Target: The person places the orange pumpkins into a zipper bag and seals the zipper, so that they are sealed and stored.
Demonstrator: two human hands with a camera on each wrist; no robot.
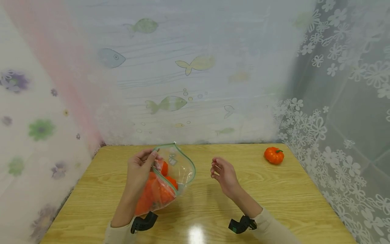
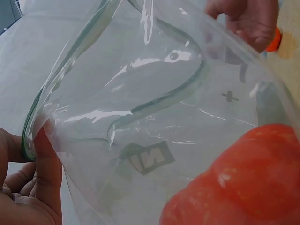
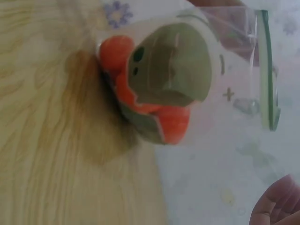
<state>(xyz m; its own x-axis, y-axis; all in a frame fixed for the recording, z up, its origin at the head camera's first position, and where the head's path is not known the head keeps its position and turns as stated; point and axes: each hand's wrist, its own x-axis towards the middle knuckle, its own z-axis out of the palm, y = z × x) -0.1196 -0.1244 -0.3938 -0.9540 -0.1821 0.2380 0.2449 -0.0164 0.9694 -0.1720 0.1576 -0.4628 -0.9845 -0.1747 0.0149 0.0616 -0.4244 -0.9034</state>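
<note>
My left hand pinches the green-zipped rim of a clear zip bag between thumb and fingers, left of the table's middle. The bag's mouth gapes towards the right. Inside lie several orange, pumpkin-like pieces, bunched at the bottom; their exact number is hidden. In the left wrist view the thumb and fingers grip the bag's edge. To the right of the bag, my right hand hovers with loosely bent fingers and holds nothing. A small orange pumpkin with a green stem sits at the table's far right.
The wooden table ends against a pale curtain with fish drawings at the back. Flower-patterned sheets hang close along both sides. The right wrist view shows a green print on the bag's outside.
</note>
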